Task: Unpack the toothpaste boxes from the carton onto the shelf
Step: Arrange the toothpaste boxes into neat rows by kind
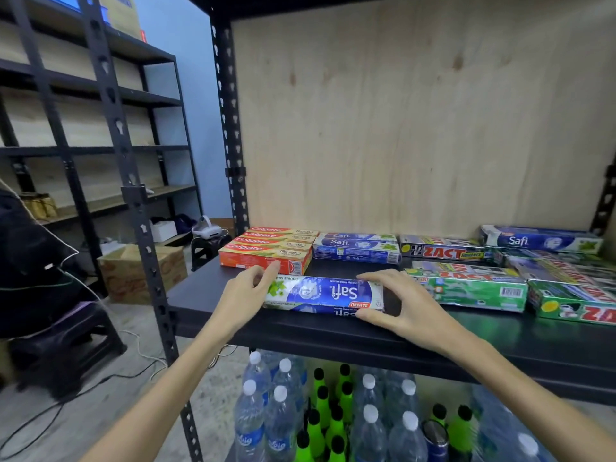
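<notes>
A blue and white Safi toothpaste pack (325,294) lies upside down on the black shelf board (206,300), near its front edge. My left hand (245,296) holds its left end with fingers curled round it. My right hand (400,303) grips its right end, thumb under the front face and fingers over the top. Behind it stand a red Colgate pack (270,250) and more Safi boxes (356,246). The carton these came from is not clearly in view.
Green Zact packs (473,286) and another Safi box (540,241) fill the shelf to the right. Water bottles (370,425) and green bottles (325,405) stand below. A cardboard box (140,271) and a black stool (63,345) sit on the floor to the left.
</notes>
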Motion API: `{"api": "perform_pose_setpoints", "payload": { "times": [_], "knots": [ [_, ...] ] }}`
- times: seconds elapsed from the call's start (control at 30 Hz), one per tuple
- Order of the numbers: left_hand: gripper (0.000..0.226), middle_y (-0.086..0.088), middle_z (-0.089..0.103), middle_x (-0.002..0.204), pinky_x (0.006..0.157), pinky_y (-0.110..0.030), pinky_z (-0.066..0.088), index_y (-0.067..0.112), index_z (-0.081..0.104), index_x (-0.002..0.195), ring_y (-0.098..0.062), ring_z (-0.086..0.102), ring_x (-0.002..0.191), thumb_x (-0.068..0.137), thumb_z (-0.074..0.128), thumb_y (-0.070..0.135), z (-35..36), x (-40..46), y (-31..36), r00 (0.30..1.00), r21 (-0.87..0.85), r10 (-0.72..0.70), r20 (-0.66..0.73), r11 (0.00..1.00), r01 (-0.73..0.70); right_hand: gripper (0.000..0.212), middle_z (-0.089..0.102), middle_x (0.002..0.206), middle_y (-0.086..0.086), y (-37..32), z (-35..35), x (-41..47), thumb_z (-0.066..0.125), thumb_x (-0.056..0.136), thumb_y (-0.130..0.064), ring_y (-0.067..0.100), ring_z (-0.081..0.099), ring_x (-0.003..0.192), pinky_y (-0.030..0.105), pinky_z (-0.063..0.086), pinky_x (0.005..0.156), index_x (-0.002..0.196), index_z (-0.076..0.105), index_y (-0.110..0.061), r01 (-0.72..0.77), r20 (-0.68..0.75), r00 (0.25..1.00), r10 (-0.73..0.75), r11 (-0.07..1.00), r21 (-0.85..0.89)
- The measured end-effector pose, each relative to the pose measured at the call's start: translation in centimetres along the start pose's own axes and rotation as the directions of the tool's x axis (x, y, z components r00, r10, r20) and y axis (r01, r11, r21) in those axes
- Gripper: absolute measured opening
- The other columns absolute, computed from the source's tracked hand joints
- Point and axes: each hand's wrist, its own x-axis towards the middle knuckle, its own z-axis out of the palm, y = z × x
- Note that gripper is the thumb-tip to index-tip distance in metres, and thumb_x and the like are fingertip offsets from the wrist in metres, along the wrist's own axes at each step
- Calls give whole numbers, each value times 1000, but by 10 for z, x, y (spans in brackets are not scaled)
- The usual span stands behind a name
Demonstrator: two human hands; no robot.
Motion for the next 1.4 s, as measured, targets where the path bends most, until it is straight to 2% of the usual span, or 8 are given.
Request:
{"api": "perform_pose_setpoints", "payload": {
  "times": [0.17,0.37,0.53,0.9,1.03,1.17,1.3,1.4],
  "knots": [
    [55,5,67,79,65,-28,41,22,62,75,-9,59,73,93,44,72,4,3,2,996,-29,-81,-48,996,79,65,54,130,-19,2,3,3,66,85,-62,-3,47,119,7,36,91,141,45,-37,-64,57,996,65,998,-16],
    [66,15,60,123,86,-26,50,32,56,129,-4,59,106,80,58,77,4,-6,-16,993,67,86,82,994,-92,53,66,115,-19,-2,-2,-2,72,81,-58,-5,63,102,13,49,81,127,55,-38,-165,68,985,156,974,156],
    [96,18,59,132,100,-41,51,35,46,140,-6,57,115,64,53,94,4,-6,-25,988,120,119,100,984,-131,33,71,100,-19,-10,-4,-6,65,84,-64,7,66,85,32,55,75,108,65,-42,-184,-2,982,189,960,209],
    [40,18,45,111,90,-34,48,32,48,112,-3,52,97,86,72,49,35,-38,-8,961,88,218,-169,975,-205,38,75,85,-10,-36,-11,-12,55,93,-56,14,68,79,41,52,76,86,76,-26,-159,0,986,165,954,254],
    [17,18,67,108,91,-27,49,31,61,108,0,62,105,98,57,44,38,-61,8,970,-128,241,-11,962,-241,34,76,80,-8,-44,-7,-16,56,100,-42,12,70,78,40,54,78,81,76,-21,-123,15,992,124,952,279],
    [47,16,71,121,102,-25,44,28,64,127,-1,63,117,101,34,55,18,-72,23,946,-387,225,234,914,-122,18,76,90,-12,-55,2,-20,60,99,-28,8,71,88,33,54,85,91,76,-27,-97,85,994,75,949,300],
    [70,23,62,132,94,-21,46,44,45,144,7,63,107,83,50,78,6,-62,32,868,-97,206,453,979,-181,18,71,102,-19,-62,15,-17,62,96,-22,12,66,95,23,50,88,105,73,-32,5,127,991,-40,963,270],
    [76,30,53,135,96,-12,42,43,42,144,22,52,108,78,68,71,-5,-42,34,860,152,205,468,939,-307,18,69,104,-24,-52,13,-7,62,95,-26,7,62,102,29,48,92,108,71,-36,72,55,995,-82,984,164]
  ]
}}
